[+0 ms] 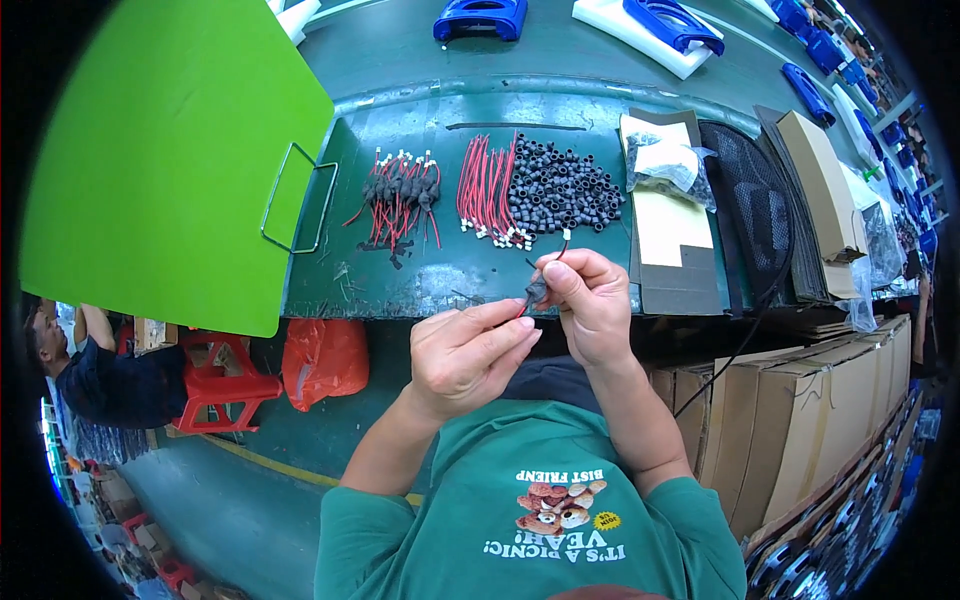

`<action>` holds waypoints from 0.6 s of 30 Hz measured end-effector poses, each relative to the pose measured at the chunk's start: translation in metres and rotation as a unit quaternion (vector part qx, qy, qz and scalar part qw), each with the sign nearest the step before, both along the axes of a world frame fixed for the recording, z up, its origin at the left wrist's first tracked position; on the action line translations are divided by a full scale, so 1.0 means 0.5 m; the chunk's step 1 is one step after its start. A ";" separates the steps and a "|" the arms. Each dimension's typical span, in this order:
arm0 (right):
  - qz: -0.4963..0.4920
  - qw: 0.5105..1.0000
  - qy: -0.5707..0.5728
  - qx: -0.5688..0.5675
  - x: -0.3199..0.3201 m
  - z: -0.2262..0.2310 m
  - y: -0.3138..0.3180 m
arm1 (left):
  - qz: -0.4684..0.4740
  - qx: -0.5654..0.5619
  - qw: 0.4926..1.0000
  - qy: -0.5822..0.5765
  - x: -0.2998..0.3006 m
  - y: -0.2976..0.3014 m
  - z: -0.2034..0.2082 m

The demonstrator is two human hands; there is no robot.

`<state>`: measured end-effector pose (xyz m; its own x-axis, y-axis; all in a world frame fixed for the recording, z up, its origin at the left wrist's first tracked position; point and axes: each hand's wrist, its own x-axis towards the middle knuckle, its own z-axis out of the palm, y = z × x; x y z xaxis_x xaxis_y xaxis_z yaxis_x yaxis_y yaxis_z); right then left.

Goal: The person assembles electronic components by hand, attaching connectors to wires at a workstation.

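Above the near edge of the green workbench, my two hands work on one short wire lead with a dark grey lump (pixel 537 292) on it. My right hand (pixel 594 305) pinches it between thumb and forefinger, and a white connector (pixel 567 235) sticks up past the fingertips. My left hand (pixel 465 352) is closed on the lead's lower end, where a bit of red wire shows. Beyond the hands lie a row of red wires (pixel 486 190) with white connectors and a heap of small black sleeves (pixel 565 185). Farther left is a pile of wire leads with dark lumps (pixel 402 190).
A green board (pixel 180 150) with a metal handle (pixel 318 200) stands at the left. On the right are a plastic bag (pixel 668 170) on cardboard, a black mesh panel (pixel 745 200) and cartons (pixel 800 420). Blue housings (pixel 480 18) sit beyond the bench. A person (pixel 120 375) is at far left.
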<state>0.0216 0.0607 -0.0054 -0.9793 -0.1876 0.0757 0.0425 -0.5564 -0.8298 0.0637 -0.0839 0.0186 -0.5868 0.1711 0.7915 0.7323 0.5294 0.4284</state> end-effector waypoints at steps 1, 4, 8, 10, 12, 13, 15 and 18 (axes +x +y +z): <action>0.001 1.000 -0.001 0.000 0.001 -0.001 0.001 | 0.001 0.000 1.000 -0.001 0.007 0.002 0.004; 0.014 1.000 0.008 0.002 0.003 -0.005 0.003 | 0.024 0.151 0.969 -0.194 0.020 0.005 0.007; -0.002 0.994 0.106 0.001 0.006 -0.014 0.000 | -0.057 0.306 0.880 -0.358 0.017 0.003 0.012; -0.008 0.990 0.140 -0.002 0.007 -0.015 0.000 | -0.112 0.377 0.812 -0.431 0.010 0.003 0.014; 0.034 0.979 0.199 -0.008 0.002 -0.011 0.003 | -0.154 0.417 0.761 -0.472 0.004 -0.006 0.009; 0.034 0.979 0.199 -0.008 0.000 -0.013 0.005 | -0.196 0.454 0.704 -0.510 0.000 -0.010 0.005; 0.054 0.969 0.240 -0.005 -0.002 -0.020 0.007 | -0.250 0.470 0.642 -0.551 -0.006 -0.013 -0.002; 0.106 0.983 0.149 -0.008 0.010 -0.010 0.016 | -0.339 0.477 0.549 -0.596 -0.003 -0.011 -0.013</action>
